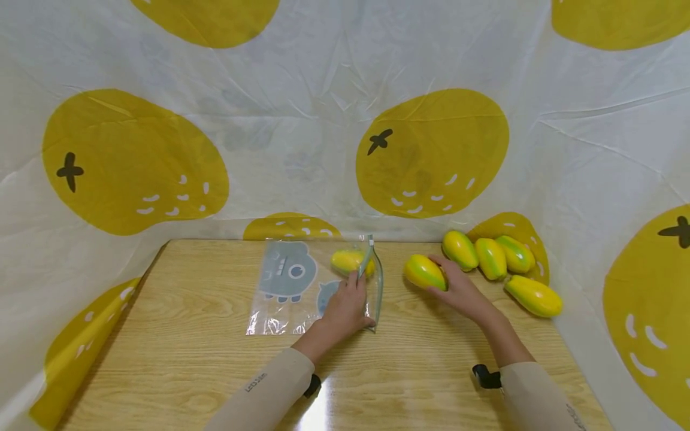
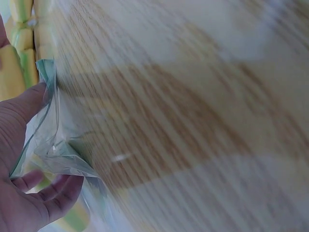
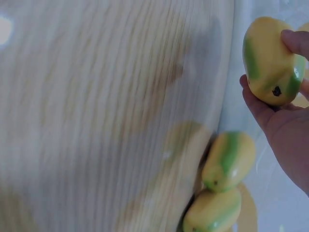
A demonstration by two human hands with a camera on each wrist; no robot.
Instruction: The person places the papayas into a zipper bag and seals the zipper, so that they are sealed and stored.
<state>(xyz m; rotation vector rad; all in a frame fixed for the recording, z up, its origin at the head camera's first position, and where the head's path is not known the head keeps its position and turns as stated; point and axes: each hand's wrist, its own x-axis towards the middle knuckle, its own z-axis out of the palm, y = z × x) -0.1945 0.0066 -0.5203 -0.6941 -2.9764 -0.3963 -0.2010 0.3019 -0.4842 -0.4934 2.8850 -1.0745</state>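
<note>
Right of the clear bag (image 1: 264, 305), right hand (image 1: 458, 289) has thumb and fingers clamped on one yellow-green fruit (image 1: 422, 271); left hand (image 1: 347, 304) grips the bag at its mouth. Looks early: one bagged fruit (image 1: 346, 261) visible through the plastic, this one outside near the mouth, four loose fruits (image 1: 490, 258) left at the table's (image 1: 188, 359) back right. Held fruit's long axis slants, far end left and back toward the bag, dark-spotted end (image 3: 276, 91) palmward.
</note>
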